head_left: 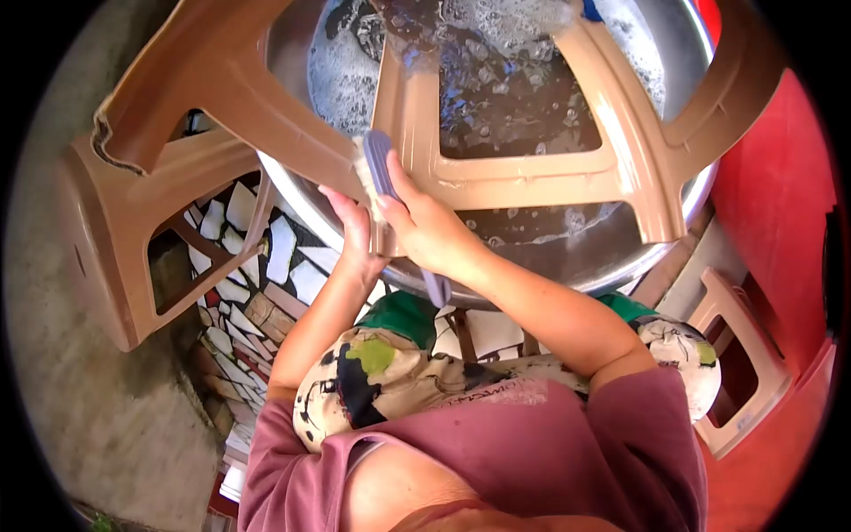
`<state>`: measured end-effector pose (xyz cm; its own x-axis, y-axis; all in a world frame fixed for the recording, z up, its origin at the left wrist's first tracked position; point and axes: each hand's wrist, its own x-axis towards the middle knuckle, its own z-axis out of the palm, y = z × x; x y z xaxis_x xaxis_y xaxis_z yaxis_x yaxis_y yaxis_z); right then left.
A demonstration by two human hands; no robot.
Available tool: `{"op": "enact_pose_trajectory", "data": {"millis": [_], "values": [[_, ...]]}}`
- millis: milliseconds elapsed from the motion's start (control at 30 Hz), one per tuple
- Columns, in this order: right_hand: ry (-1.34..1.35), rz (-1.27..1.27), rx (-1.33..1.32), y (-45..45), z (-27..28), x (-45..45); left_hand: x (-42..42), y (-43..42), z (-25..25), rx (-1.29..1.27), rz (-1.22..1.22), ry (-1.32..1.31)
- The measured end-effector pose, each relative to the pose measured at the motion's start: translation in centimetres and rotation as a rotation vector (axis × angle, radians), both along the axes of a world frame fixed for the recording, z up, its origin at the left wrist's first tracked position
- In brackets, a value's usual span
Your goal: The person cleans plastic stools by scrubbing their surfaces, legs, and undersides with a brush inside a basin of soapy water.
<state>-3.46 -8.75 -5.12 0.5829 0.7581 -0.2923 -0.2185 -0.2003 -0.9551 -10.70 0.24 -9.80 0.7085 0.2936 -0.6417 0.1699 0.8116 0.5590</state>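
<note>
Brush (378,164) gripped in right hand (430,229), fingers wrapped round the handle, pale bristles (364,170) laid against one leg of the brown plastic stool (532,182). Left hand (356,232) placed along the same leg near its end; whether it is fully closed cannot be told, since part of it is hidden. Stool is tilted over the metal basin (594,253), its far part in sudsy water (523,124) or out of view. For good scrubbing, the leg should probably be kept braced by the left hand, with its fingers held clear of the bristles; strokes are best run along the leg, and edges and inner corners of the frame should be worked too. Wet plastic may slip, so firm but moderate pressure is advised, and the bristles should be re-wetted often. Further out, a second stool (120,239) is seen at left, a third (749,390) at right.
</note>
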Motion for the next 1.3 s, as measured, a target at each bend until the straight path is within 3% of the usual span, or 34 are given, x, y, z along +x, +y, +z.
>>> {"op": "enact_pose_trajectory", "data": {"millis": [100,133,200,333,433,500,600,633,667,733,767,800,900,967,1033,1067,1133,1300], "values": [[0.095,0.101,-0.017,3.4,6.6,2.2,-2.6,-0.1,-3.0,-0.151,-0.023,-0.115],[-0.115,-0.105,0.229,6.4,7.1,2.0,-2.4,0.1,-2.7,-0.155,-0.038,-0.106],[-0.132,-0.033,0.099,8.0,9.6,4.5,-2.0,0.1,-1.9,-0.209,-0.065,-0.037],[0.065,-0.002,0.099,2.5,0.0,-0.9,-1.3,0.0,-0.5,-0.173,-0.076,0.007],[-0.082,-0.144,0.124,3.3,3.4,-0.2,-1.7,0.1,-1.1,-0.221,-0.092,0.019],[-0.211,0.139,-0.042,6.6,8.0,3.6,-1.6,0.2,-1.1,-0.244,-0.095,0.054],[-0.269,0.024,-0.034,6.6,4.7,3.7,-1.1,0.2,0.9,-0.23,-0.088,0.204],[-0.242,0.01,-0.06,5.7,3.5,3.3,-1.8,0.1,-0.4,-0.032,-0.113,0.099],[-0.271,0.049,-0.096,3.1,1.4,2.1,-0.6,0.1,0.5,-0.031,-0.092,0.073],[-0.286,0.094,-0.15,-0.8,0.4,1.8,0.9,-0.4,3.1,-0.108,0.106,0.256],[-0.293,0.182,-0.265,-2.1,1.1,2.1,0.2,-0.1,0.7,-0.138,0.111,0.072],[-0.297,0.271,-0.376,-2.7,1.8,2.1,0.2,-0.1,0.7,-0.15,0.12,0.082],[-0.317,0.317,-0.459,-2.0,3.1,2.7,2.0,1.2,2.3,0.371,0.217,-0.164],[-0.427,0.341,-0.463,-3.0,1.6,1.7,2.6,4.2,4.7,0.268,0.191,-0.512],[-0.518,0.424,-0.563,-3.8,1.4,1.2,3.6,7.5,5.7,0.543,0.132,-0.424],[-0.517,0.422,-0.571,-4.1,1.4,1.3,4.5,8.4,6.4,0.536,0.13,-0.426],[-0.407,0.359,-0.626,-4.8,1.3,1.8,6.2,9.4,7.6,0.355,-0.211,-0.099],[-0.501,0.208,-0.797,-7.6,1.2,2.6,6.9,6.1,6.0,0.247,-0.062,-0.206]]}}
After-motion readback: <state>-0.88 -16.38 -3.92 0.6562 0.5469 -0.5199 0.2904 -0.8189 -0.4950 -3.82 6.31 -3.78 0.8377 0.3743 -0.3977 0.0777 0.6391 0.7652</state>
